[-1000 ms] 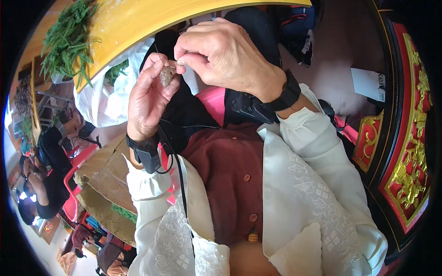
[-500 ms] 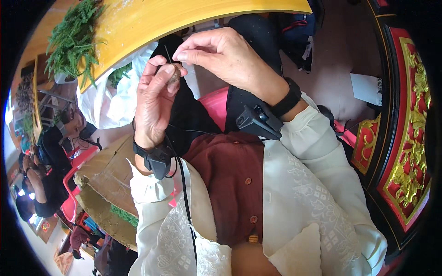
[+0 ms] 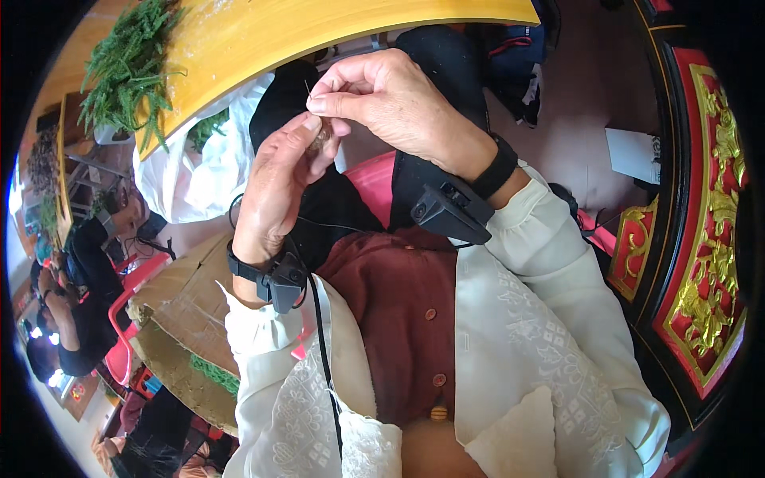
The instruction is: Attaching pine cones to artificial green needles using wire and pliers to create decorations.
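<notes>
Between the fingers and thumb of my left hand (image 3: 275, 179), a small brownish, roughly round piece (image 3: 321, 137) is gripped, partly covered by the fingers; its exact kind I cannot make out. A thin dark wire-like stem (image 3: 307, 86) stands up just above it. My right hand (image 3: 398, 107) is closed in a pinch at this stem, thumb against the forefinger. The two hands meet fingertip to fingertip over my lap, just off the table edge. Whether the stem is joined to the brown piece is hidden by the fingers.
Green leafy sprigs (image 3: 127, 68) lie on the yellow table (image 3: 319, 24) ahead. A white plastic bag (image 3: 191, 183) hangs beneath its left corner. An opened cardboard box (image 3: 187, 307) stands at my left, a carved red-and-gold panel (image 3: 709, 223) at my right. Another person (image 3: 88, 263) sits far left.
My left hand has moved right with the brown piece, up against my right fingertips. My right thumb and forefinger now pinch at the thin stem, which stood slightly apart from them before.
</notes>
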Motion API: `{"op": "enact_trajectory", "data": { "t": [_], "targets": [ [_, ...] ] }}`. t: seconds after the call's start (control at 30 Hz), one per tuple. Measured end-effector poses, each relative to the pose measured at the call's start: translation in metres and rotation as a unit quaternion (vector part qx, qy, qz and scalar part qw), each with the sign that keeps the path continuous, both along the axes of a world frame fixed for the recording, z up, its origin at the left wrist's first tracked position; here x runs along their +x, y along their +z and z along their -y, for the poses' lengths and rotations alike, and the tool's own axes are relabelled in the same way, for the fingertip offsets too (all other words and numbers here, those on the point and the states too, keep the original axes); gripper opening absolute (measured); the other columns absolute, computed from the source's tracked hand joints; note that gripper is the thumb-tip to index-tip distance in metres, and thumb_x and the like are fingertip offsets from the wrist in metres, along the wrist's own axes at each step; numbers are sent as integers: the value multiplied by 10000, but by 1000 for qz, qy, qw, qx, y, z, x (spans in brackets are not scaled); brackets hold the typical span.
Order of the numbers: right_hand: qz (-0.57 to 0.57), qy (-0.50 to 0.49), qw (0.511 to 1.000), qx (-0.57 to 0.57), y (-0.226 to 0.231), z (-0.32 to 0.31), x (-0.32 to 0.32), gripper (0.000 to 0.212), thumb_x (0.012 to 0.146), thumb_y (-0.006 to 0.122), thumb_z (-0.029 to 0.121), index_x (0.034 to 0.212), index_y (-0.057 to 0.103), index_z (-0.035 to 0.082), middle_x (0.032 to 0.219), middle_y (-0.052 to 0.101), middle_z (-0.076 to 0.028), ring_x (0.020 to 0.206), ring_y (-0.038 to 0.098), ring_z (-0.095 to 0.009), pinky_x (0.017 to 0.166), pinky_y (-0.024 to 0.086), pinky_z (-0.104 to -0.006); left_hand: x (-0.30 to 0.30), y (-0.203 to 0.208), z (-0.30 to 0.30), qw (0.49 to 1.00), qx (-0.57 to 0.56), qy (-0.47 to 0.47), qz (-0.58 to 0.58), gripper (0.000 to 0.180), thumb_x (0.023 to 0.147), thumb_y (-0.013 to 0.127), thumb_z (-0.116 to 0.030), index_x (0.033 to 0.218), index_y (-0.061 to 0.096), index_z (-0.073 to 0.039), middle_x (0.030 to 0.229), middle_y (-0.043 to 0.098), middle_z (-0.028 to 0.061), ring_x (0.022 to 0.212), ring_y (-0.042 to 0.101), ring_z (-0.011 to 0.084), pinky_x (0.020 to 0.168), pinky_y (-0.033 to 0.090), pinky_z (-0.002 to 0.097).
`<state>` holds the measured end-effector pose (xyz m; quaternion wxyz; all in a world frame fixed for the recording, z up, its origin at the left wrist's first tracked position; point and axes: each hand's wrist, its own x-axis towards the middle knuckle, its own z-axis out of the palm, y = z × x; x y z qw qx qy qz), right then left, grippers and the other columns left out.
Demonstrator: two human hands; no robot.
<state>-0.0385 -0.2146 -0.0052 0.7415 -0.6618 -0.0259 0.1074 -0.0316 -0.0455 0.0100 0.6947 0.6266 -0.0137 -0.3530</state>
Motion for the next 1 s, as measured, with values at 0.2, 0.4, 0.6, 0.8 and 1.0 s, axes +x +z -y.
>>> {"op": "enact_trajectory", "data": {
  "t": [0.2, 0.4, 0.6, 0.8, 1.0],
  "targets": [
    [47, -54, 997, 23, 2, -7, -3, 149, 873, 617, 99, 909, 659, -40, 720, 625, -25, 657, 575, -86, 640, 472, -217, 0, -3, -2, 996, -76, 44, -25, 186, 914, 472, -224, 890, 533, -50, 652, 368, -62, 539, 269, 39, 494, 207, 205],
    [123, -72, 990, 0, -13, -4, 1, 128, 842, 644, 89, 889, 661, -30, 719, 645, -37, 665, 588, -90, 584, 468, -239, 1, -2, 2, 989, -119, 69, -48, 159, 902, 478, -206, 847, 509, -59, 644, 336, -65, 532, 252, 39, 491, 200, 203],
    [255, -124, 934, -216, -3, -11, -8, 99, 803, 652, 53, 883, 651, -6, 726, 631, -80, 644, 604, -133, 569, 470, -264, 2, -6, -2, 991, -91, 88, -53, 120, 881, 483, -172, 827, 504, -68, 639, 331, -66, 526, 246, 39, 478, 186, 205],
    [308, -81, 926, -203, 0, -2, -2, 104, 779, 665, 42, 880, 654, 20, 738, 605, -80, 625, 589, -161, 569, 462, -262, 6, -9, -7, 994, -62, 89, -33, 121, 869, 465, -174, 810, 498, -74, 631, 325, -66, 521, 247, 41, 467, 177, 206],
    [374, -86, 904, -191, -6, 4, 8, 113, 787, 669, 50, 898, 670, 30, 763, 586, -41, 634, 550, -131, 573, 437, -241, 8, -9, -11, 984, -128, 19, -123, 171, 857, 455, -218, 816, 493, -57, 628, 326, -51, 514, 263, 53, 473, 202, 211]
  ]
}}
